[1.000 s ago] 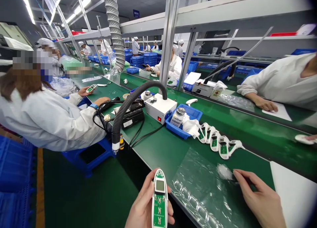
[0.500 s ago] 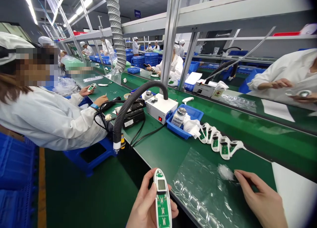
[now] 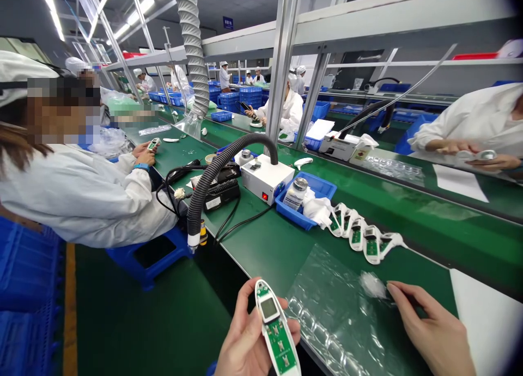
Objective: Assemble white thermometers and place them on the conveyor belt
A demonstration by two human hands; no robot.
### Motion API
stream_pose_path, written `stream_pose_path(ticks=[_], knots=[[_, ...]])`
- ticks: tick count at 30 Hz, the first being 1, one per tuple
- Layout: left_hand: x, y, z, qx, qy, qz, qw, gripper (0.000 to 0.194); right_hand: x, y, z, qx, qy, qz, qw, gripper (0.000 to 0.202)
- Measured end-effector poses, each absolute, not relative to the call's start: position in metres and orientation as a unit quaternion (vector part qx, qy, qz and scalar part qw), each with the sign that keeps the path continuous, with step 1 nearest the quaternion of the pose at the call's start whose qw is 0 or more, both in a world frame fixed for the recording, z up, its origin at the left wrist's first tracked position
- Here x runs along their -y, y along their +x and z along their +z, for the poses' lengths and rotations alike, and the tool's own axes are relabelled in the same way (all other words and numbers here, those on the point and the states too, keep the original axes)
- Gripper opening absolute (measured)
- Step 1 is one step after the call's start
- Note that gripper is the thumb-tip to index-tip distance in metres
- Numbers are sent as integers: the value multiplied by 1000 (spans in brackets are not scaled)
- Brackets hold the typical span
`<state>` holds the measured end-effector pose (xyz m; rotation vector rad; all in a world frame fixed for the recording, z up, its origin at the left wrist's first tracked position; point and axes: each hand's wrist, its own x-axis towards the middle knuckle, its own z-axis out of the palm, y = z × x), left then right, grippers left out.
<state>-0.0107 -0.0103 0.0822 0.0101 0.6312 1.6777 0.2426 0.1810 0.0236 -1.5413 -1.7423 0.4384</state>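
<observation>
My left hand (image 3: 249, 332) is closed around a white device housing (image 3: 278, 332), raised in front of the bench edge. A green circuit board and a small grey screen face up in it. My right hand (image 3: 433, 327) rests over the bench at right, its thumb and forefinger pinched together. What is between those fingertips, if anything, I cannot make out. Right beside them is a small pile of clear bits (image 3: 372, 284) on a transparent plastic sheet (image 3: 327, 299). Beyond it lies a row of similar white housings with green boards (image 3: 371, 245).
A blue tray (image 3: 296, 220) holds a metal-capped bottle (image 3: 296, 193) and white cloth. Left of it stand a white box (image 3: 265, 182) with a black hose (image 3: 212, 171) and cables. White paper (image 3: 490, 321) lies at right. A co-worker (image 3: 81, 185) sits at left; another (image 3: 478, 125) works across the bench.
My left hand has tilted the device housing, its lower end swinging right. My right hand stays put. The left co-worker's nearer hand has moved to the device they hold.
</observation>
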Motion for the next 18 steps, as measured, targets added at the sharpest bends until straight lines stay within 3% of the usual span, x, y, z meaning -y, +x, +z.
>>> stream_pose_path(ticks=[18], knots=[[2,-3,94,-347,-53,707,614,50,-185,251,10,694,-583,168,389,32]])
